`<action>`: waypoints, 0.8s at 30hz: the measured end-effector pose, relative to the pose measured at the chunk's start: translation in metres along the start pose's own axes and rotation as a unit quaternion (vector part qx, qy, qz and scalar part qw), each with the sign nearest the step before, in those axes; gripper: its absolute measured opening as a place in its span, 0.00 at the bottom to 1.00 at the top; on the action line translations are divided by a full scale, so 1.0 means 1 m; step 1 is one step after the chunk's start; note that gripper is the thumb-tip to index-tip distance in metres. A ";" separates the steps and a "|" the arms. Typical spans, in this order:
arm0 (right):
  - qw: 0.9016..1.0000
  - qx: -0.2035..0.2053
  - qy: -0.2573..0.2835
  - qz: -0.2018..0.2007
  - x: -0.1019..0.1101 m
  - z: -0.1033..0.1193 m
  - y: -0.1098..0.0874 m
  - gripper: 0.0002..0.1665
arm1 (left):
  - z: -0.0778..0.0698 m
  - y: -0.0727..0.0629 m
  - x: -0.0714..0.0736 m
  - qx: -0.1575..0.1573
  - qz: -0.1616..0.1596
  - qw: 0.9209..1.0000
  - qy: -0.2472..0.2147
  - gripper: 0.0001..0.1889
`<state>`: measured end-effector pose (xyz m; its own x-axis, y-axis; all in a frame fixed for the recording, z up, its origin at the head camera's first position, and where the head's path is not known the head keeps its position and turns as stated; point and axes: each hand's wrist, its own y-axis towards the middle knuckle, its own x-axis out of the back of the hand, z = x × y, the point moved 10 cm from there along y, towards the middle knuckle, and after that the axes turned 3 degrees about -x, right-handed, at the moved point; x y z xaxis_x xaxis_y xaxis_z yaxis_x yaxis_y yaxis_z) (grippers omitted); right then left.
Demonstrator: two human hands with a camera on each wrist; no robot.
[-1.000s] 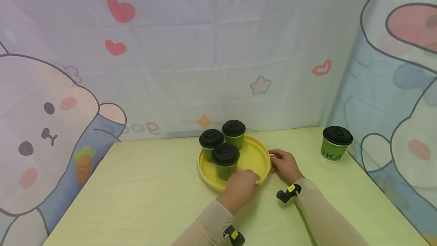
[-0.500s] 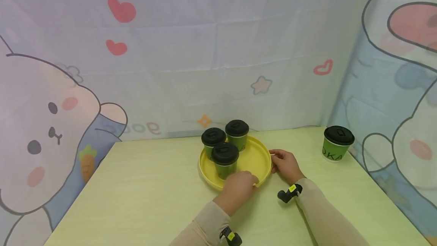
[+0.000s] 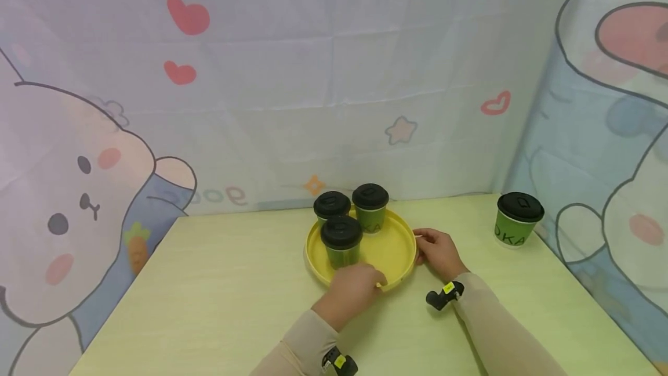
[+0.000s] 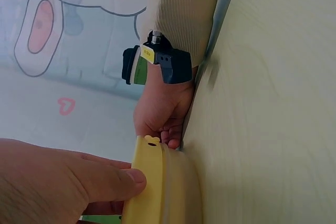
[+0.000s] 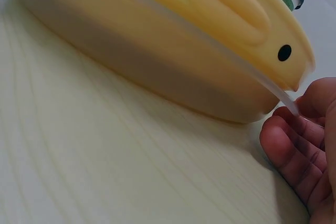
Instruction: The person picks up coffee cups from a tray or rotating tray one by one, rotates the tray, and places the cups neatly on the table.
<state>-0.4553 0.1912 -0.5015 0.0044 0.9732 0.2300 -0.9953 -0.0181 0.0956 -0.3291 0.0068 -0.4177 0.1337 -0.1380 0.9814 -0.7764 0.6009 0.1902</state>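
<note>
Head view: hands (image 3: 355,286) on tray (image 3: 398,246)

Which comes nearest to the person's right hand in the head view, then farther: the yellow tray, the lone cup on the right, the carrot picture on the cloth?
From the right hand:
1. Yellow tray, touching the hand at its right edge.
2. Lone cup, off to the right by the cloth corner.
3. Carrot picture, far left on the cloth.

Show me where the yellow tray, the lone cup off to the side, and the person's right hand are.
yellow tray (image 3: 396,245): head view, bare floor inside the rim.
lone cup (image 3: 514,231): head view, green wall.
right hand (image 3: 438,253): head view, back of hand.
</note>
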 end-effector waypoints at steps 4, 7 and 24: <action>1.000 0.002 0.003 0.000 0.002 0.003 0.000 0.18 | 0.003 -0.002 0.001 -0.003 0.010 1.000 0.000 0.09; 1.000 -0.002 0.001 -0.004 0.003 0.004 0.000 0.18 | 0.006 -0.004 0.001 -0.009 0.008 1.000 0.002 0.09; 1.000 -0.010 0.004 0.002 0.000 0.000 -0.001 0.20 | 0.016 -0.016 0.006 -0.028 0.008 0.999 -0.026 0.09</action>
<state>-0.4540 0.1917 -0.5014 -0.0008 0.9749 0.2226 -0.9969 -0.0182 0.0761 -0.3262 -0.0162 -0.4155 0.0878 -0.1684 0.9818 -0.7429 0.6455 0.1772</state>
